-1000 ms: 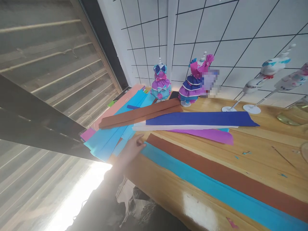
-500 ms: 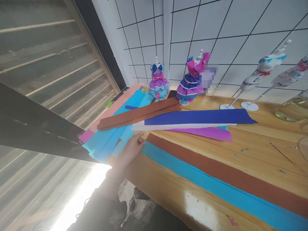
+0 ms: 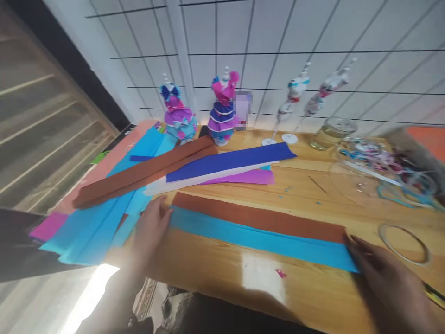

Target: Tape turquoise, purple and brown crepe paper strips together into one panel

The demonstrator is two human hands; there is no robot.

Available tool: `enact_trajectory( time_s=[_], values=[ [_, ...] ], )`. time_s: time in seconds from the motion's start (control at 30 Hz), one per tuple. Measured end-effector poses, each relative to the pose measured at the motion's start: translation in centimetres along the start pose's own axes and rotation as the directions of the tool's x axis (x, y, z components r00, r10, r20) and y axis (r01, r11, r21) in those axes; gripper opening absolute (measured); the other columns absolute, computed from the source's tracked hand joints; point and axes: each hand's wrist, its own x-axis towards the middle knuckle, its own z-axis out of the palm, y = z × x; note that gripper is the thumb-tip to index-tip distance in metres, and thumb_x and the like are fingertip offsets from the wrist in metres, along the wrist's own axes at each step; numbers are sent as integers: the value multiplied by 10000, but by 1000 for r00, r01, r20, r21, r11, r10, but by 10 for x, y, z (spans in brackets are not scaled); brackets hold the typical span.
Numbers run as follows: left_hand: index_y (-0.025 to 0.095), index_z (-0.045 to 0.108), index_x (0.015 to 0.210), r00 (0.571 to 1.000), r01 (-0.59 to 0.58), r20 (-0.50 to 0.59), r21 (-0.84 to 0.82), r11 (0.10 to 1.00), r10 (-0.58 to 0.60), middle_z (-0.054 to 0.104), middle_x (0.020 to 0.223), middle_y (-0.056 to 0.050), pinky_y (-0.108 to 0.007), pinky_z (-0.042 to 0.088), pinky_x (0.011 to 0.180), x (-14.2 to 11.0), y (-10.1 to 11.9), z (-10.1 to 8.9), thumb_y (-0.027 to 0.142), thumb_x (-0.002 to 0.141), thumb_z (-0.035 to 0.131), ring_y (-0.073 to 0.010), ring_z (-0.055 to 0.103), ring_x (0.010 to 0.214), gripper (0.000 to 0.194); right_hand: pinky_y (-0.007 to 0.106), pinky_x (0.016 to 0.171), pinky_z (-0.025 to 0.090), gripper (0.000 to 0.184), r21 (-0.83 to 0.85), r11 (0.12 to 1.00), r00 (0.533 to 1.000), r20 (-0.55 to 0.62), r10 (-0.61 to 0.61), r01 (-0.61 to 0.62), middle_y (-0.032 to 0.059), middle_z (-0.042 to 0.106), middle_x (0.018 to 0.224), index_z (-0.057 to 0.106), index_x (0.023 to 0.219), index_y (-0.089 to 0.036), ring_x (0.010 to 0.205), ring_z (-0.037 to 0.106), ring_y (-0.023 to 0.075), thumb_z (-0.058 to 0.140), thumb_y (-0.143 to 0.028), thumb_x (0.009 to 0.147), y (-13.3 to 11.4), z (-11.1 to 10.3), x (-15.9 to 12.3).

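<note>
A long light blue crepe paper strip (image 3: 257,239) lies across the wooden table (image 3: 313,195) beside a brown strip (image 3: 257,217). My left hand (image 3: 151,227) rests flat at the left end of the blue strip, fingers stretched out and touching it. My right hand (image 3: 385,273) lies on the right end of both strips, fingers extended and pressing down. Neither hand grips anything.
More paper lies behind: a folded brown strip (image 3: 142,170), dark blue (image 3: 229,160), white and purple (image 3: 243,177) strips, and light blue sheets (image 3: 93,227) hanging off the left edge. Two dressed doll stands (image 3: 177,116), bare mannequin stands (image 3: 292,99), a glass jar (image 3: 332,132), a ring (image 3: 405,243) and ribbon clutter sit at the back and right.
The view has swung right, bringing my right hand and the strips' right end into sight. My left hand stays at the left end of the blue strip.
</note>
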Motion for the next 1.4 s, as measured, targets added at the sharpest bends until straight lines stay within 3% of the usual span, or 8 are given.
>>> enact_trajectory(
  time_s=[0.13,0.23,0.4,0.63,0.87,1.17,1.3,1.4],
  values=[
    [143,577,1116,965,-239,-49,244,940,258,623,1042,-118,-388,436,796,-2,4,4,313,887,370,-298,538,1016,352,343,683,495,445,78,987,987,78,138,-144,93,691,933,642,1077,-196,818,648,244,491,-514,805,7,0,5],
    [150,615,1046,920,-381,20,295,876,392,652,993,-104,-374,436,796,-3,5,5,232,892,317,-276,561,977,345,330,689,489,467,81,989,992,47,116,-120,75,674,924,632,1080,-189,782,632,213,480,-534,805,10,2,4],
    [120,650,998,879,-470,121,380,797,461,653,1004,-146,-408,451,774,-6,7,5,136,826,319,-291,590,913,373,323,699,489,441,104,994,999,-6,33,-33,74,656,956,630,1065,-188,792,620,193,469,-520,824,19,4,-1],
    [84,650,1078,861,-500,166,442,745,480,641,1087,-180,-449,467,786,-13,8,6,83,813,287,-318,594,948,450,329,701,496,417,88,994,997,-61,-54,60,65,650,895,607,1111,-181,735,614,176,479,-478,848,30,10,-3],
    [122,658,1089,887,-460,162,408,789,433,632,1131,-174,-487,480,788,-17,7,10,96,818,276,-332,584,1009,468,327,707,498,383,28,997,990,-127,-65,69,74,646,934,626,1049,-181,724,618,171,495,-477,845,28,12,-4],
    [108,636,1129,897,-431,156,515,741,414,623,1155,-153,-430,482,748,-21,11,12,100,853,264,-304,597,978,463,324,703,490,416,-74,992,977,-181,-116,104,84,634,905,625,1015,-164,702,601,169,491,-519,843,25,12,-3],
    [96,624,1155,890,-439,151,541,718,430,610,1172,-159,-420,478,740,-23,10,13,100,857,281,-310,587,972,455,328,708,503,367,-153,979,969,-186,-160,132,96,637,957,640,960,-169,786,612,193,492,-486,850,28,10,-7],
    [83,621,1159,883,-453,159,535,713,442,611,1163,-165,-423,472,765,-24,12,12,83,850,287,-313,581,977,455,357,783,502,281,-184,952,943,-184,-276,243,102,640,969,644,949,-167,901,607,223,479,-382,876,20,6,-12]
  ],
)
